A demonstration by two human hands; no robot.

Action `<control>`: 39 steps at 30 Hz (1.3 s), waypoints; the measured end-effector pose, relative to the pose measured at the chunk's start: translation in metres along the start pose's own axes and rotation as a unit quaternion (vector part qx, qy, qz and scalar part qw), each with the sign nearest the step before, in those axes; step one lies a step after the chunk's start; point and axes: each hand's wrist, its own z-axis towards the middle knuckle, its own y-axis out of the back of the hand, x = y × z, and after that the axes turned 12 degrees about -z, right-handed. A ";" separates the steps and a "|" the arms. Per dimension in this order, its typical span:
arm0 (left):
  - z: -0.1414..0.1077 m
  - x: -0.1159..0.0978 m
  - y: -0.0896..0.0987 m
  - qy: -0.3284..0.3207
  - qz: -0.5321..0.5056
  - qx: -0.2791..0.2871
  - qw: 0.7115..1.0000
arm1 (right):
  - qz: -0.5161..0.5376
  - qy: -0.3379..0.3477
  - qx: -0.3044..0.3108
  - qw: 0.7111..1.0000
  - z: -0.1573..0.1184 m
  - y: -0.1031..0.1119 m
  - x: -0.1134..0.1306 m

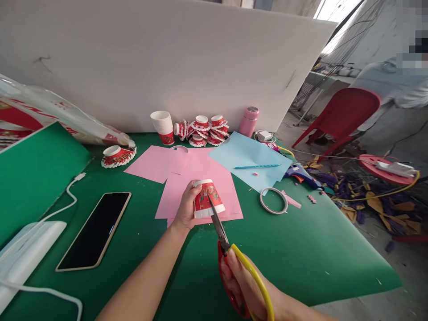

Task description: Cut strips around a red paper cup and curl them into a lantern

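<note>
My left hand [186, 206] is wrapped round a red paper cup [204, 198] with a white rim and base, held tilted above the pink paper. In my right hand [245, 281] is a pair of scissors [220, 227] with red and yellow handles. Their blades look nearly closed and reach over the cup's lower rim onto its printed side. Whether they have cut into the wall I cannot tell. Beneath and behind the cup lie sheets of pink paper [217, 171]. A light blue sheet [230, 151] lies beside them, with a blue pencil [257, 166] on it.
A stack of paper cups [162, 127] and several fringed cut cups [202, 129] stand along the white board [167, 67]. A pink bottle [249, 121], tape roll [273, 200] and glue gun [302, 175] are to the right. A phone [94, 232] lies left. Beyond the table, a person sits near a red chair [341, 111].
</note>
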 end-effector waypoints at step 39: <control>0.003 -0.003 0.006 0.085 -0.048 0.008 0.995 | 0.018 -0.004 -0.024 1.000 0.001 -0.011 0.010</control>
